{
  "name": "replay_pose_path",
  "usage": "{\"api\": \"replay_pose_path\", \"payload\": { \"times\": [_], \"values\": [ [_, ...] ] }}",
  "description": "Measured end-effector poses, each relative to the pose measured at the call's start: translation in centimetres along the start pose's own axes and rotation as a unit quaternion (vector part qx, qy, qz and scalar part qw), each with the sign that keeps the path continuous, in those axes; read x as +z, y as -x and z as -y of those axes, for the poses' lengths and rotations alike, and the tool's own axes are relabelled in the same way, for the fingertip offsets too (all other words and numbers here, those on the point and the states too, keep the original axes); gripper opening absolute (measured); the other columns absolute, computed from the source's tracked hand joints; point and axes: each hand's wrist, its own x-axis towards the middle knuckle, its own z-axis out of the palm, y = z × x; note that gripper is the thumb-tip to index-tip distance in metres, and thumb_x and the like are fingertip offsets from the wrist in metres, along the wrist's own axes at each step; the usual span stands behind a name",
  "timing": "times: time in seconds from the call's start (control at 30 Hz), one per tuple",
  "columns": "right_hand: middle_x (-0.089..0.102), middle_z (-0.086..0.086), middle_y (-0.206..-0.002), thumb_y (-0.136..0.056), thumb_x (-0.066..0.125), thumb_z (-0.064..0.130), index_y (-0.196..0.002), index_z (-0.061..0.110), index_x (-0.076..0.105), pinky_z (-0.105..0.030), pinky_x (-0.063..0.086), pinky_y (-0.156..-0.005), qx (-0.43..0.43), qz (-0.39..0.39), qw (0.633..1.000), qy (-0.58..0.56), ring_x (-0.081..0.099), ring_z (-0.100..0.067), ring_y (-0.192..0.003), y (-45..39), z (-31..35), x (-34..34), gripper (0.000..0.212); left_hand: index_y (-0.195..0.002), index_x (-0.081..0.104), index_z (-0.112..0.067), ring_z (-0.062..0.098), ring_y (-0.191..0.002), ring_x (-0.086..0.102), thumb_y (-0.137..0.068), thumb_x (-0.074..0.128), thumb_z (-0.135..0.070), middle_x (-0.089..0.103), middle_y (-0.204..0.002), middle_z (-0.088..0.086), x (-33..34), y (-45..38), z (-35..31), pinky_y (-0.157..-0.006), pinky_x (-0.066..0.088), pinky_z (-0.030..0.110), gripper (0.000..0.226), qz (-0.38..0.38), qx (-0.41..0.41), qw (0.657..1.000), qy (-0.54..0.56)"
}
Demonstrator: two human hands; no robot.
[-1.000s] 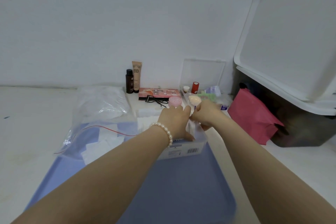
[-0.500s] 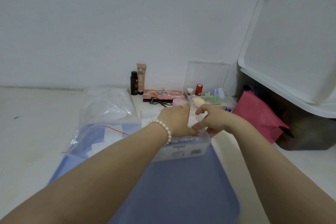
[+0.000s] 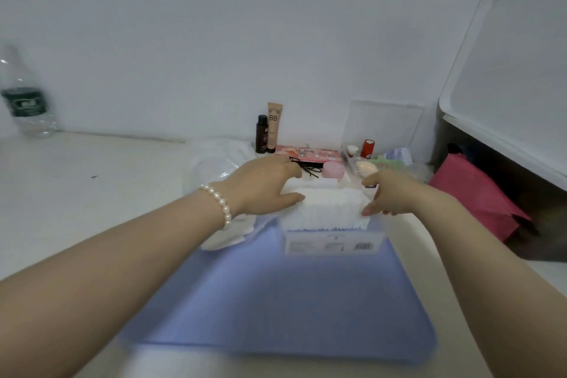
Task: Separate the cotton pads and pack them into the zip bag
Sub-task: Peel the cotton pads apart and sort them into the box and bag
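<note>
Cotton pads: one white stack in a clear box on the blue tray, bench centre.
Your left hand and right hand: a moment ago bunched together over the box, now parted to the stack's two ends, fingers loosely spread, touching, nothing pinched.
Zip bag: left of the box, mostly hidden by your wrist.
Reading: you look set to lift out a batch.

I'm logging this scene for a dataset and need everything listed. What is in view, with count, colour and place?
Cotton pads: one stack, white, in clear box on blue tray.
Zip bag: one, clear, behind left hand.
BB tube: one, beige, by wall.
Dark bottle: one, beside tube.
Palette: one, pink.
Water bottle: one, clear, far left.
Pink bag: one, right.
Left hand: pearl bracelet, on stack.
Right hand: at stack's right end.
</note>
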Motion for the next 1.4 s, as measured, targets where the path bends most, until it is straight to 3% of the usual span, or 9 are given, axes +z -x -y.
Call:
{"api": "replay_pose_path", "payload": {
  "times": [0.1,0.2,0.37,0.47,0.77,0.97,1.17,1.3,1.4],
  "values": [
    [0.062,-0.005,-0.114,-0.079,0.072,0.029,-0.122,0.018,0.057,-0.030,0.044,-0.083,-0.065,-0.126,0.989,0.048,0.056,-0.025,-0.104,2.2,3.3,-0.4,0.047,-0.083,0.059,-0.018,0.017,-0.077,0.055,-0.086,0.057,-0.024,0.057,-0.079,-0.007,-1.8,2.7,1.0,-0.068,0.043,0.029,0.006,-0.061,-0.011,0.997,0.042],
    [0.061,0.006,-0.073,-0.086,0.060,0.021,-0.078,0.022,0.063,-0.025,0.040,-0.067,-0.205,-0.217,0.950,-0.092,0.056,-0.016,-0.077,6.6,9.1,1.2,0.009,-0.058,0.052,-0.019,0.012,-0.055,0.057,-0.077,0.056,-0.010,0.058,-0.059,-0.007,-3.8,5.0,1.5,-0.057,0.045,0.026,0.021,-0.038,-0.077,0.989,0.121],
    [0.067,-0.011,-0.098,-0.090,0.046,0.005,-0.101,0.006,0.067,-0.032,0.044,-0.073,-0.326,-0.076,0.941,-0.056,0.055,-0.027,-0.086,7.7,15.8,8.2,0.024,-0.062,0.055,-0.005,0.026,-0.068,0.054,-0.083,0.045,-0.003,0.059,-0.066,0.009,-3.8,8.0,2.5,-0.060,0.042,0.028,0.024,0.226,-0.176,0.956,0.059],
    [0.055,-0.013,-0.106,-0.086,0.042,-0.001,-0.107,0.002,0.059,-0.034,0.044,-0.075,-0.309,-0.056,0.949,0.019,0.052,-0.031,-0.099,4.8,17.5,12.4,0.027,-0.095,0.062,0.001,0.028,-0.088,0.053,-0.092,0.037,-0.006,0.064,-0.100,0.016,-1.6,9.4,2.6,-0.070,0.036,0.028,0.027,0.267,-0.179,0.947,0.004],
    [0.046,-0.010,-0.132,-0.096,0.041,0.030,-0.129,0.014,0.047,-0.034,0.032,-0.098,-0.071,-0.113,0.991,-0.027,0.039,-0.027,-0.125,0.0,20.2,14.9,0.037,-0.117,0.056,-0.002,0.029,-0.113,0.054,-0.092,0.040,-0.005,0.058,-0.124,0.014,2.1,11.3,1.7,-0.093,0.041,0.032,0.030,0.232,-0.206,0.951,-0.007],
    [0.052,-0.006,-0.133,-0.091,0.053,0.017,-0.129,0.013,0.051,-0.028,0.038,-0.096,-0.114,-0.023,0.985,-0.124,0.050,-0.023,-0.121,0.0,19.7,13.7,0.039,-0.116,0.055,-0.004,0.030,-0.113,0.050,-0.092,0.037,-0.010,0.052,-0.125,0.015,3.1,11.3,1.5,-0.088,0.038,0.032,0.031,0.200,-0.224,0.953,-0.042],
    [0.063,-0.005,-0.092,-0.082,0.061,0.012,-0.089,0.010,0.061,-0.026,0.031,-0.063,-0.225,-0.097,0.939,-0.242,0.051,-0.016,-0.082,5.0,17.6,12.4,0.007,-0.106,0.058,-0.004,0.022,-0.093,0.057,-0.092,0.039,-0.008,0.064,-0.111,0.012,2.3,11.3,1.4,-0.073,0.040,0.026,0.024,0.118,-0.237,0.962,0.069],
    [0.059,0.002,-0.080,-0.074,0.069,0.001,-0.083,0.020,0.059,-0.015,0.039,-0.060,-0.237,-0.057,0.929,-0.278,0.053,-0.014,-0.074,7.7,14.4,8.6,0.024,-0.082,0.063,-0.008,0.022,-0.083,0.060,-0.087,0.046,-0.012,0.066,-0.086,0.005,-0.2,11.2,1.5,-0.067,0.044,0.022,0.018,0.042,-0.248,0.955,0.156],
    [0.069,-0.007,-0.086,-0.074,0.067,-0.010,-0.089,0.012,0.062,-0.029,0.055,-0.063,-0.195,-0.005,0.822,-0.534,0.066,-0.021,-0.074,9.1,12.4,6.0,0.027,-0.068,0.060,-0.003,0.013,-0.065,0.066,-0.084,0.062,-0.016,0.070,-0.069,0.005,-1.6,10.4,0.5,-0.063,0.048,0.021,0.021,-0.062,-0.255,0.911,0.318]
  ]
}}
